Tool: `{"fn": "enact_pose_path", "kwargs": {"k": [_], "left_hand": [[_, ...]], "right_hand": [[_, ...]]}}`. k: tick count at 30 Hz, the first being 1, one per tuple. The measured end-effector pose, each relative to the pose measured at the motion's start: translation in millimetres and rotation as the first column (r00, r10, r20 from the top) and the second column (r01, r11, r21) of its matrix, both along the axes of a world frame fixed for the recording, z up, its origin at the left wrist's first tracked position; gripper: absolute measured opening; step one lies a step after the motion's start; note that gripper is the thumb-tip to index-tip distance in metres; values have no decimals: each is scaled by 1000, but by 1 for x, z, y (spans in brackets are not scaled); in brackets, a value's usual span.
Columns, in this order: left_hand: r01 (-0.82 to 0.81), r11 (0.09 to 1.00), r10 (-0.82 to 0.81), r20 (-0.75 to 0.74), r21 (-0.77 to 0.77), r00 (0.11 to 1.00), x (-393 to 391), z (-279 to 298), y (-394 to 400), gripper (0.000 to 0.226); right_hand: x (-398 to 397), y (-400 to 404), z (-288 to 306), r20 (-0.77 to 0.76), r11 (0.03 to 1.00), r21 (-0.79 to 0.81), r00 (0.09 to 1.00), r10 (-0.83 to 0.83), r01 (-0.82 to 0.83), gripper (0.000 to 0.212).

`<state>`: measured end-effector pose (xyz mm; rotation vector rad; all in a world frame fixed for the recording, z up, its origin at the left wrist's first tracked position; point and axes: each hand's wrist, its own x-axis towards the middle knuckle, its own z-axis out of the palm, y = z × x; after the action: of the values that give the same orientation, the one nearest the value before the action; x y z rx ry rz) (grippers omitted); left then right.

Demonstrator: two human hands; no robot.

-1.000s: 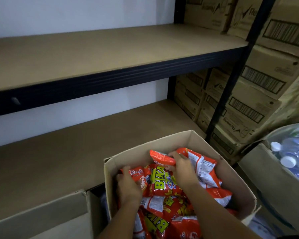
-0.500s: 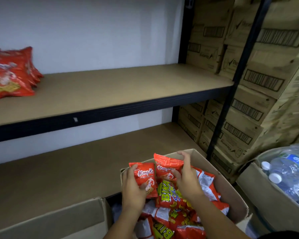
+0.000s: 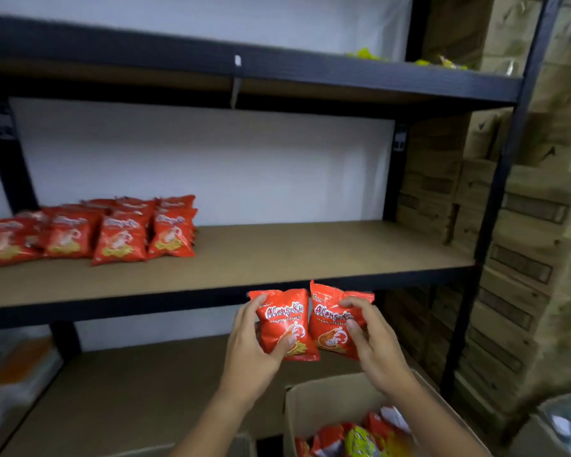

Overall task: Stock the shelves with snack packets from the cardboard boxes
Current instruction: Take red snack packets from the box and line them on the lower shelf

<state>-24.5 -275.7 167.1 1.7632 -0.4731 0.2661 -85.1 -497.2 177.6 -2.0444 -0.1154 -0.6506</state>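
**Two red packets up out of the box**

While your hands were down in the cardboard box half a second ago, they are now raised in front of the middle shelf, level with its dark front edge. Your left hand grips one red snack packet, fingers curled behind it and the thumb pressed on its front. Your right hand grips a second red packet, fingers clamped over its right edge. Both packets stand upright, side by side and touching or nearly so.

Your view has tilted up since then: the box has dropped to the bottom edge, still holding red and yellow packets. On the middle shelf at the left, a row of red packets now shows in full, with bare board to its right. A top shelf has come into sight, and stacked cartons stand at the right.
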Motion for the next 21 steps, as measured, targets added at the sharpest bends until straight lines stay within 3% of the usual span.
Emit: {"fn": "enact_pose_path", "kwargs": {"k": [5, 10, 13, 21], "left_hand": [[-34, 999, 38, 91, -41, 995, 14, 58, 32, 76], [-14, 994, 28, 131, -106, 991, 61, 99, 56, 74], [-87, 993, 98, 141, -78, 985, 101, 109, 63, 73], [-307, 952, 305, 154, -11, 940, 223, 82, 40, 81]], "right_hand": [[25, 36, 57, 39, 998, -39, 998, 55, -53, 62], [77, 55, 95, 85, 998, 1, 994, 68, -68, 60], [123, 57, 104, 96, 998, 12, 994, 53, -54, 56], [270, 48, 75, 111, 999, 47, 994, 20, -25, 65]]}}
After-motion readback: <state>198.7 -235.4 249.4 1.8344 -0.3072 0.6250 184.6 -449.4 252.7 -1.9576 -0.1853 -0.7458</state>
